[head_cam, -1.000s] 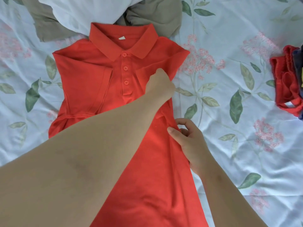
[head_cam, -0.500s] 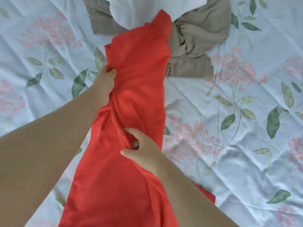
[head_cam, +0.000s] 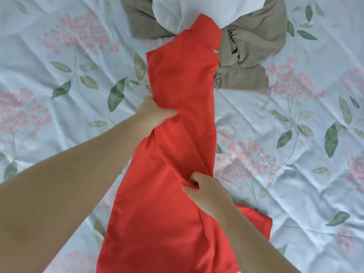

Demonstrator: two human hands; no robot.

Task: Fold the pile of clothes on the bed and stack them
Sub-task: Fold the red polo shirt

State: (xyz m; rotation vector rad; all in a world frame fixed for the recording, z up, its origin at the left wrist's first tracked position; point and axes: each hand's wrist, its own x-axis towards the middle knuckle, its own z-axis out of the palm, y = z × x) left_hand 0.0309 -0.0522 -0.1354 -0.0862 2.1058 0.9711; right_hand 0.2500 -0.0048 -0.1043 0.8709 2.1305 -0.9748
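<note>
A red polo shirt (head_cam: 177,85) lies lengthwise on the bed, folded into a long narrow strip with its plain side up and its collar hidden. My left hand (head_cam: 151,117) grips its left edge about halfway up. Lower down, my right hand (head_cam: 204,191) pinches a fold of the red fabric near the right edge. The strip's top end rests against the pile of unfolded clothes: a white garment (head_cam: 206,10) on a khaki one (head_cam: 254,42).
The bed is covered by a pale blue sheet (head_cam: 295,144) printed with pink flowers and green leaves. The white and khaki clothes sit at the far edge of the view.
The shirt went from lying face up with its collar showing to a narrow strip, plain side up. Both hands shifted their grips, the left moving down the left edge. The view moved left.
</note>
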